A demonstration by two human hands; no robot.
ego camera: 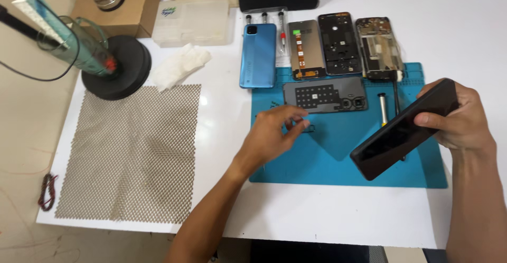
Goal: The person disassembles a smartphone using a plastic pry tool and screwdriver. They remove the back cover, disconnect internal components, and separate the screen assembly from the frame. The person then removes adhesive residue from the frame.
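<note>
Held nearest the lens, a black smartphone is gripped at its upper end by the right hand, thumb across the dark glass face, fingers wrapped behind; the phone is tilted, its lower end hanging over the blue work mat. The left hand is stretched over the mat's left part, fingers loosely curled with thumb and fingertips drawn narrow at a small dark part lying on the mat; whether that part is actually pinched cannot be told.

Just beyond the left fingertips, a grey phone back panel is laid inner side up on the mat. A short metal-handled screwdriver is seen on the mat between the panel and the held phone.

Ranged along the mat's far edge: a blue phone face down on the white table, a display panel with an orange flex cable, a black mid-frame, and a stripped phone chassis. Three small screwdrivers are noted behind these.

To the left, a grey mesh sheet is spread on the table, with a crumpled white tissue, a clear plastic box and a round black stand base beyond it.
</note>
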